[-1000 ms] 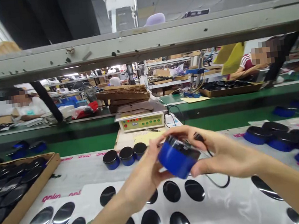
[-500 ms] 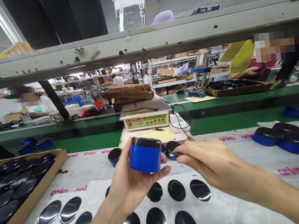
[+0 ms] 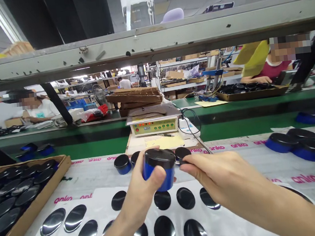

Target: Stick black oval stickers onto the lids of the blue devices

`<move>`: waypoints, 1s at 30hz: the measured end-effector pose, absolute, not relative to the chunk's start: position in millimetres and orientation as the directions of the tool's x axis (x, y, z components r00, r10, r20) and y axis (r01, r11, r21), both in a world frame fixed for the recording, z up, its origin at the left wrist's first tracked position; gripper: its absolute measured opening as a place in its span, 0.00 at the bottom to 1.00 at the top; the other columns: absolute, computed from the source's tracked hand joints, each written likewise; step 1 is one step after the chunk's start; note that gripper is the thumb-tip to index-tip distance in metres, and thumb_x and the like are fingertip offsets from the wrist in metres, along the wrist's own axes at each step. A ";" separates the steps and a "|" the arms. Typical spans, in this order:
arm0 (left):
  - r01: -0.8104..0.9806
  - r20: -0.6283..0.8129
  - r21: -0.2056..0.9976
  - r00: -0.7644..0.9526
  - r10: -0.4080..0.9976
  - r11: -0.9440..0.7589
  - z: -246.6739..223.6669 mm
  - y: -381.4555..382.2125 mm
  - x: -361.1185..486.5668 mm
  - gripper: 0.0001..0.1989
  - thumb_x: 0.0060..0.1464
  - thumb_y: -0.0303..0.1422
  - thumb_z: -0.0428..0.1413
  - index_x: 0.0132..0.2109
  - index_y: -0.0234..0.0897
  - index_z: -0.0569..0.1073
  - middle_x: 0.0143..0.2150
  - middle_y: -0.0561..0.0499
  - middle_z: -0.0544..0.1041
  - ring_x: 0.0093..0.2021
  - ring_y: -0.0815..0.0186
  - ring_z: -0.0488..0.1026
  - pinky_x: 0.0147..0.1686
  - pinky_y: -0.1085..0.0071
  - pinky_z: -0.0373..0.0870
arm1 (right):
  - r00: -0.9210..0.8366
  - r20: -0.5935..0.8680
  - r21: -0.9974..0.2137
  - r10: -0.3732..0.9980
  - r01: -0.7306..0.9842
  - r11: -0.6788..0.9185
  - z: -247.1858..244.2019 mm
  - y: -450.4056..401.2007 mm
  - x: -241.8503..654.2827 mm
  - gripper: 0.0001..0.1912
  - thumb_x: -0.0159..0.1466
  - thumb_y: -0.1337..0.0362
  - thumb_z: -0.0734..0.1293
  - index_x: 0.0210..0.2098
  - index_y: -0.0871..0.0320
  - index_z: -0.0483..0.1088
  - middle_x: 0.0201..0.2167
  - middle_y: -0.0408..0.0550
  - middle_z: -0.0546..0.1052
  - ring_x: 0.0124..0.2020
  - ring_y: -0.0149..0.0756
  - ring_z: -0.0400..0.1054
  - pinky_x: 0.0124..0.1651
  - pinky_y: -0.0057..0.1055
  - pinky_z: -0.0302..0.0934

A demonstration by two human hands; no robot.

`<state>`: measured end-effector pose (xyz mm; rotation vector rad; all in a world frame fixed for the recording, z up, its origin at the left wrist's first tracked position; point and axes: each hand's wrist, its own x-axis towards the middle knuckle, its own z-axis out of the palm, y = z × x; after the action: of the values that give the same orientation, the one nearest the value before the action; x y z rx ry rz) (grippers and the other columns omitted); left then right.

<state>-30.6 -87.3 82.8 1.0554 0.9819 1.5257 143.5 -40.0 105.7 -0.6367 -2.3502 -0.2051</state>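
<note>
My left hand (image 3: 141, 194) is closed around a round blue piece (image 3: 159, 176) with a glossy black top, tipped slightly towards me. A thin, dark tool with a metal tip (image 3: 180, 162) is pinched in my right hand (image 3: 220, 175). Its tip is at the right edge of the black top; whether it touches I cannot tell. Below both hands, a white sheet (image 3: 98, 199) bears several black oval discs (image 3: 164, 232). Behind my hands stand more black-topped blue pieces, one of them a small round piece (image 3: 122, 164) to the left.
A cardboard tray (image 3: 66, 161) of black-topped pieces is at left. More blue pieces (image 3: 282, 142) lie at right. A control box (image 3: 155, 127) with cables stands ahead, under a metal shelf beam (image 3: 149, 42). Across the green bench, a person in white (image 3: 42, 109) and another in red (image 3: 276, 68) sit.
My left hand has turned the blue piece so its black top shows more, moving it slightly right and lower. The tool tip in my right hand has come to the top's edge.
</note>
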 end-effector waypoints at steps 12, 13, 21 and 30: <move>0.108 0.279 0.956 -0.040 0.960 -0.273 82.7 -85.7 -33.5 0.27 0.48 0.45 0.62 0.53 0.43 0.63 0.48 0.49 0.73 0.48 0.59 0.71 0.47 0.66 0.67 | -0.700 0.613 -0.091 0.366 0.398 0.913 104.7 -37.6 149.9 0.14 0.68 0.70 0.56 0.28 0.58 0.66 0.15 0.39 0.64 0.13 0.30 0.52 0.19 0.31 0.43; 0.162 0.317 0.937 -0.025 0.948 -0.309 81.1 -83.7 -36.9 0.27 0.50 0.45 0.61 0.54 0.44 0.62 0.51 0.49 0.70 0.51 0.59 0.69 0.50 0.65 0.66 | -0.687 0.629 -0.100 0.365 0.394 0.914 104.0 -36.9 148.9 0.14 0.68 0.70 0.55 0.28 0.59 0.66 0.15 0.39 0.64 0.13 0.30 0.52 0.19 0.31 0.42; 0.733 0.712 0.369 0.172 0.681 -0.571 71.4 -74.1 -55.5 0.34 0.54 0.34 0.60 0.64 0.40 0.54 0.55 0.44 0.61 0.58 0.59 0.63 0.58 0.61 0.65 | -0.636 0.508 -0.485 0.580 0.345 0.804 73.2 -25.6 138.2 0.08 0.69 0.69 0.55 0.40 0.57 0.64 0.27 0.42 0.73 0.24 0.30 0.65 0.25 0.25 0.55; 0.689 0.858 -0.245 0.482 0.178 -0.682 71.0 -82.0 -48.8 0.17 0.51 0.11 0.52 0.46 0.27 0.70 0.47 0.46 0.56 0.47 0.68 0.66 0.60 0.46 0.63 | -0.614 0.617 -0.499 0.492 0.178 0.848 54.1 -28.2 134.3 0.07 0.69 0.72 0.54 0.39 0.54 0.59 0.30 0.42 0.70 0.26 0.30 0.64 0.28 0.25 0.59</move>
<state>-48.8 -82.0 71.0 3.1657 1.0497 1.6940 134.3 -28.2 54.1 -0.4849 -2.2205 0.5033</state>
